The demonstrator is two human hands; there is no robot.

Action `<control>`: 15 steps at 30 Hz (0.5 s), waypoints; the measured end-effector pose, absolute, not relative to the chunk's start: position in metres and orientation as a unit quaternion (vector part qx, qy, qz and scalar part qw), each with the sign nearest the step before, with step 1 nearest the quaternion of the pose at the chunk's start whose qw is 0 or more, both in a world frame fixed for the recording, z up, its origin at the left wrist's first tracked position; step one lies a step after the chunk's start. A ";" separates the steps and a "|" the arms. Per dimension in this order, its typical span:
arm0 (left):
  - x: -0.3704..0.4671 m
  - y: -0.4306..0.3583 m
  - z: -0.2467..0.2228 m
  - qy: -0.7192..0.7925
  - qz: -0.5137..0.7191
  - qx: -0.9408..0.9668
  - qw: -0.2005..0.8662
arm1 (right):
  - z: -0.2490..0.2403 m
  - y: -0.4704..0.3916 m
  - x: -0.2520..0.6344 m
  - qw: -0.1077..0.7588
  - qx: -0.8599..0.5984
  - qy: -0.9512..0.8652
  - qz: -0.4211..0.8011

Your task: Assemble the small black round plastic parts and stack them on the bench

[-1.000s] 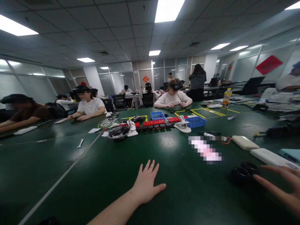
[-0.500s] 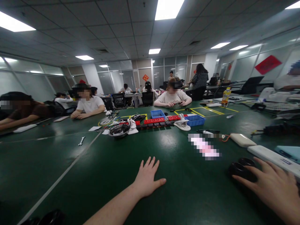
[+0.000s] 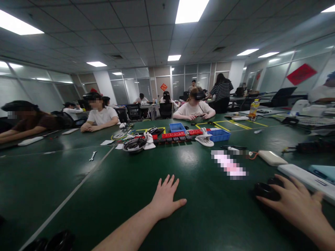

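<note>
My left hand (image 3: 167, 200) lies flat on the green table (image 3: 125, 188), palm down, fingers spread, holding nothing. At the right, my right hand (image 3: 300, 202) is curled around a black, rounded object (image 3: 267, 191) made of two round parts. The thumb is along its near side and the fingers reach over its far side; its exact kind does not show. Beside that hand lies a white power bank-like bar (image 3: 309, 179). Another black, rounded item (image 3: 59, 240) is partly cut off at the lower left edge.
Across the table's middle runs a red and black power strip (image 3: 174, 136) with blue trays (image 3: 219, 135), a white clamp stand (image 3: 204, 139) and coiled cables (image 3: 134, 144). A wrench (image 3: 92, 156) lies left. A bottle (image 3: 253, 109) stands far right. Several people sit around.
My right hand and the black, rounded object have shifted slightly left. My left hand stays flat in the same place. The view has tilted a little.
</note>
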State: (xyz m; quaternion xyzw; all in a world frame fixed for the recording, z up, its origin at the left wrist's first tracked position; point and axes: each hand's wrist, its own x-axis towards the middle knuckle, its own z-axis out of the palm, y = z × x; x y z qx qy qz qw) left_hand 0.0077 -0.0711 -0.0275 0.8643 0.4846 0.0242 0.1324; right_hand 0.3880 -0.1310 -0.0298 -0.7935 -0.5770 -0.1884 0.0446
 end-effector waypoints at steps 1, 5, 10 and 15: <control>0.008 -0.071 -0.027 0.485 0.024 0.864 0.133 | -0.030 -0.131 0.387 0.045 -0.788 -0.586 -0.186; 0.008 -0.072 -0.027 0.486 0.024 0.863 0.138 | -0.029 -0.132 0.376 0.064 -0.753 -0.630 -0.178; 0.007 -0.072 -0.028 0.488 0.022 0.862 0.138 | -0.031 -0.139 0.357 0.133 -0.713 -0.666 -0.172; 0.007 -0.075 -0.026 0.490 0.050 0.861 0.128 | -0.031 -0.139 0.349 0.159 -0.726 -0.647 -0.171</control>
